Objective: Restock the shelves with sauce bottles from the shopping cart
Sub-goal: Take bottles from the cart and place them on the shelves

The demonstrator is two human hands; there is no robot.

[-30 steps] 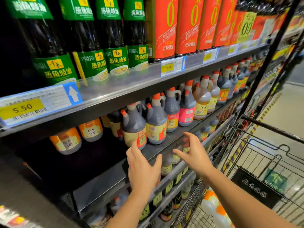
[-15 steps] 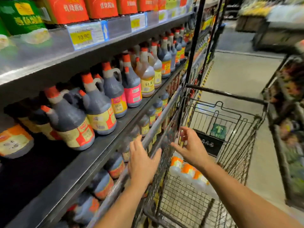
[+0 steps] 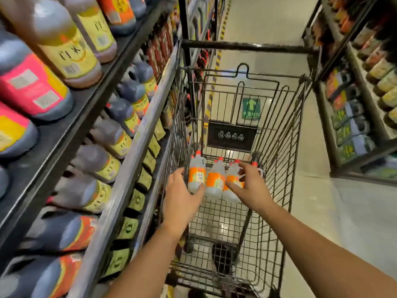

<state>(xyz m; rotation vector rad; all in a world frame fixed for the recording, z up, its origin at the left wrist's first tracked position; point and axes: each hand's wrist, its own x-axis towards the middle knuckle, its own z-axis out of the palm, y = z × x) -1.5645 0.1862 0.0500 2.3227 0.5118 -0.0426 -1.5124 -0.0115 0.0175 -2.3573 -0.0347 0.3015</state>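
Shelves (image 3: 64,134) crowded with dark sauce jugs run along the left of a wire shopping cart (image 3: 285,147). The view has swung away from those shelves and down into the cart, and both hands have come over it, so a fresh pick-up is likely starting. White bottles (image 3: 214,179) with orange labels sit inside the cart, toward its handle end. The left hand (image 3: 180,201), fingers loosely spread, is just beside the leftmost bottle. The right hand (image 3: 251,190), fingers spread, reaches over the rightmost. The cart's wire side stands between bottles and shelves.
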